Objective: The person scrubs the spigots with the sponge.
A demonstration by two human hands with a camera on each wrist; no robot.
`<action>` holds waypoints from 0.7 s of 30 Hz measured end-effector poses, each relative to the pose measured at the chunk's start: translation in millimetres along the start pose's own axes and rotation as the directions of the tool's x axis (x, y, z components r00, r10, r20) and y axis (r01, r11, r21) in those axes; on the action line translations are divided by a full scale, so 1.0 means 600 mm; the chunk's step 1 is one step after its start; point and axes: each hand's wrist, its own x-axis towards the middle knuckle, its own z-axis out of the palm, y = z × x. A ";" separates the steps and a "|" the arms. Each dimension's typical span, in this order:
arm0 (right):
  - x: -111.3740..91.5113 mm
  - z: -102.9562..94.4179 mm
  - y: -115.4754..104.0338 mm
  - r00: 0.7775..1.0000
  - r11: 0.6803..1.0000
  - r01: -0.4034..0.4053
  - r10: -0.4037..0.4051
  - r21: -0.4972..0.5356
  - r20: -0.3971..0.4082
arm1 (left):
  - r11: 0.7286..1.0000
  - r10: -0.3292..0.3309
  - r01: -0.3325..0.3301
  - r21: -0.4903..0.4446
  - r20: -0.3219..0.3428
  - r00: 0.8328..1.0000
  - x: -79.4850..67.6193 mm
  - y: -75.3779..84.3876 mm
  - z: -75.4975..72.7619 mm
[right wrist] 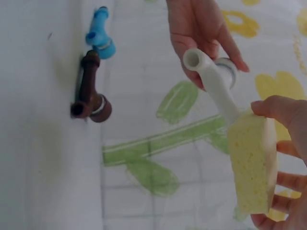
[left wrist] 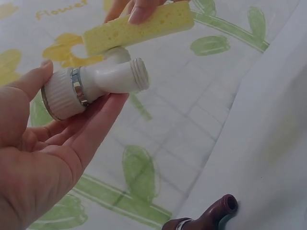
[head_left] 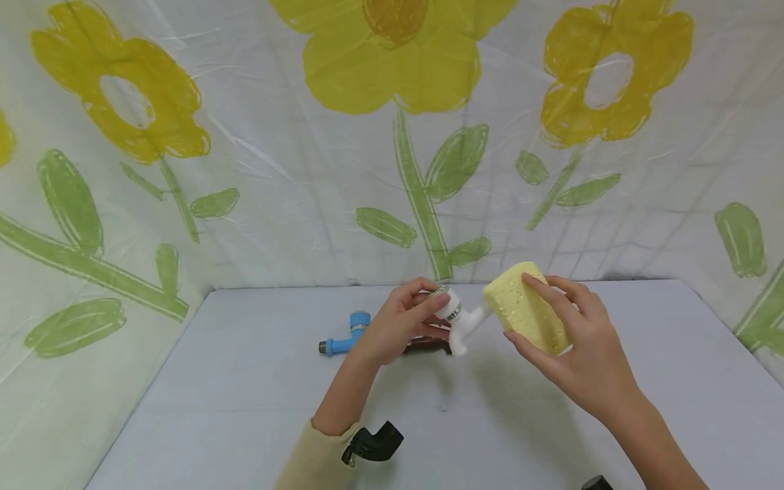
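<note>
My left hand grips a white plastic tap by its ribbed knob, above the table. In the left wrist view the thumb and fingers lie round the knob of the tap, below its chrome ring. My right hand pinches a yellow sponge between thumb and fingers. The sponge meets the end of the tap's pipe in the right wrist view; whether it presses there I cannot tell.
A blue tap and a dark brown tap lie on the pale table, behind my left hand. Beyond the table hangs a white sheet painted with yellow flowers and green leaves. A black wrist mount sits on my left sleeve.
</note>
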 end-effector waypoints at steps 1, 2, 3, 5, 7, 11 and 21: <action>-0.001 0.001 0.000 1.000 1.000 -0.001 0.001 0.000 0.001 | 1.000 0.002 -0.002 -0.016 0.009 1.000 0.001 -0.002 0.000; -0.001 0.002 -0.001 1.000 1.000 0.002 -0.002 0.003 0.006 | 1.000 0.006 -0.006 -0.029 0.018 1.000 0.001 -0.004 0.001; -0.002 0.004 -0.001 1.000 1.000 0.005 -0.005 0.007 0.013 | 0.999 0.010 -0.009 -0.038 0.025 1.000 0.002 -0.006 0.001; -0.003 0.006 -0.003 0.999 1.000 0.015 -0.015 0.008 0.030 | 0.999 0.018 -0.017 -0.048 0.032 0.999 0.004 -0.012 0.001; -0.004 0.008 -0.004 0.999 1.000 0.025 -0.025 0.007 0.041 | 0.998 0.024 -0.022 -0.060 0.036 0.999 0.006 -0.017 0.002; -0.004 0.008 -0.005 1.000 1.000 0.012 -0.012 -0.011 0.016 | 0.995 0.033 -0.028 -0.097 0.045 0.998 0.009 -0.024 0.004; -0.007 0.023 -0.011 0.999 1.000 -0.013 0.012 -0.010 -0.036 | 0.962 0.040 -0.026 -0.271 0.045 0.998 0.012 -0.034 0.016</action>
